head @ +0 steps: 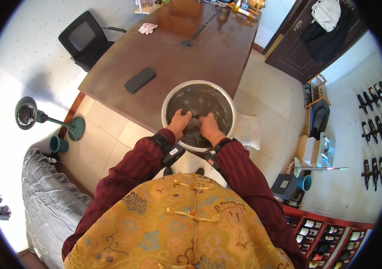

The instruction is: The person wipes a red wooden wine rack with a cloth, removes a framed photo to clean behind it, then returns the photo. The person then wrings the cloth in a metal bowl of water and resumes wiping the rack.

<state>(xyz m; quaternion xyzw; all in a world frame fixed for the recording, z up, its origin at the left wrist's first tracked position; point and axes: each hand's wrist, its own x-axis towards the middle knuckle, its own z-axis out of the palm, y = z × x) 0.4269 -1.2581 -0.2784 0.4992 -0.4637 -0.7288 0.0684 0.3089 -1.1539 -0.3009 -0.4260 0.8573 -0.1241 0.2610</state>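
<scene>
A round steel basin (233,117) full of murky dark water rests at the near corner of the brown table. Both hands are in it, their fingers partly under the water. My left hand (180,123) is bent at the left side and my right hand (209,126) at the right. Between them a dark, wet, soft thing (194,123), perhaps cloth, shows at the surface; the fingertips at it are hidden. A pale translucent sheet (248,129) hangs at the table's edge, right of the basin.
On the brown table (110,67) lie a black phone (140,80) and a crumpled pink-white cloth (148,28). Bottles (244,12) stand and lie at the far end. A black office chair (85,38) is at the left, with a green fan (28,112) nearer. Wine racks line the right side.
</scene>
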